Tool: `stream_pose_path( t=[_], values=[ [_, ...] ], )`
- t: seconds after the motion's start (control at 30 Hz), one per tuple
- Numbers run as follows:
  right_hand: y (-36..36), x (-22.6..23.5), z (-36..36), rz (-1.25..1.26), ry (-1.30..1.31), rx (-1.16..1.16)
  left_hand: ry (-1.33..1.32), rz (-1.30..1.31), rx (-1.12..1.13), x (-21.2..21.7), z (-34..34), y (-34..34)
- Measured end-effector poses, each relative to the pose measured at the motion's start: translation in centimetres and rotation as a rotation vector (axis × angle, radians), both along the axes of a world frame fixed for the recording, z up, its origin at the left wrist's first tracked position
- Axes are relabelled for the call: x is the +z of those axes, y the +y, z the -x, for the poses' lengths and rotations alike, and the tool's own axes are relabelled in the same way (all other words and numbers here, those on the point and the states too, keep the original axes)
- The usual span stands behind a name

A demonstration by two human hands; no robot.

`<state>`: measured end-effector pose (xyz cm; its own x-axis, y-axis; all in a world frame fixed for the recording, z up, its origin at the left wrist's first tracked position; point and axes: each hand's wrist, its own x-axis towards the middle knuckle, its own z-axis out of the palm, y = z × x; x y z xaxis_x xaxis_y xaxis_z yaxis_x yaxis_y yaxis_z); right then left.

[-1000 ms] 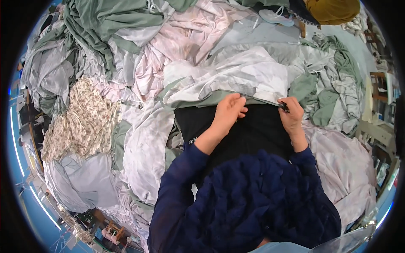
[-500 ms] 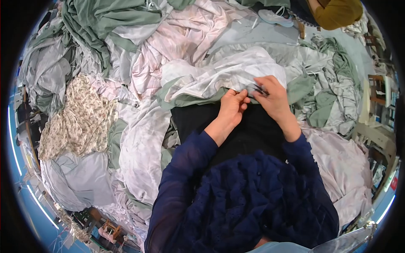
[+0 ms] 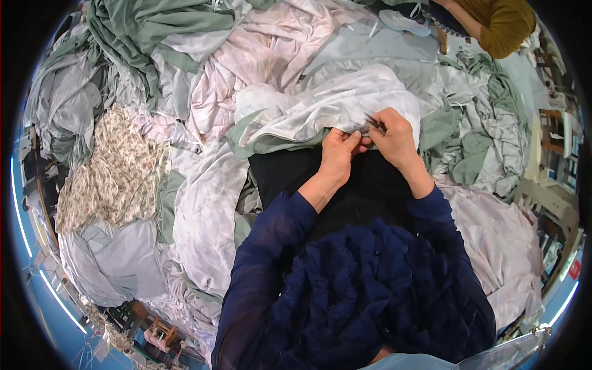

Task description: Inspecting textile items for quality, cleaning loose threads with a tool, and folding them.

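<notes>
Across my lap, over black cloth (image 3: 364,197), lies a white patterned fabric piece (image 3: 320,108) with a sage-green side (image 3: 290,145) along its near edge. My left hand (image 3: 339,154) pinches that edge between thumb and fingertips. Close beside it, my right hand (image 3: 393,137) has its fingers closed around small dark thread snips (image 3: 374,122), mostly hidden by the fingers. The tips of both hands almost meet at the fabric edge. Exactly what lies between the right fingertips and the cloth cannot be made out.
Heaps of pale pink cloth (image 3: 265,55), green cloth (image 3: 129,37) and floral cloth (image 3: 114,172) surround me. More pale fabric (image 3: 493,246) lies at my right. A wooden frame (image 3: 552,206) stands at the right edge. Another person's mustard sleeve (image 3: 509,28) and a shoe (image 3: 404,22) show at the far right.
My right hand has turned slightly, and the snips now point up and left, away from the edge. My left hand still pinches the fabric. The other person's arm has shifted a little.
</notes>
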<state>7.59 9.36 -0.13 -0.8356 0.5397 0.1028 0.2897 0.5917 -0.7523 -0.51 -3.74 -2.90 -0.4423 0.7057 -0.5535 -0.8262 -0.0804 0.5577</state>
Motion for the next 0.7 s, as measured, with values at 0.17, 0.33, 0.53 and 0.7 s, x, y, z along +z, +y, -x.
stream_pose_path(
  t=[0.17,0.33,0.53,0.7],
  values=[
    [-0.1,0.4,-0.1,-0.090,0.148,-0.177,-0.016,0.041,-0.010,0.5,0.1,0.0],
    [0.5,0.2,-0.4,0.009,0.179,-0.266,-0.036,0.108,-0.043,0.9,0.2,-0.2],
    [-1.4,3.8,0.5,0.897,0.278,-0.229,-0.016,0.068,-0.045,0.6,0.1,-0.1],
    [0.0,1.5,-0.9,1.137,0.223,-0.130,0.006,-0.028,-0.026,1.5,-0.3,0.2]
  ],
)
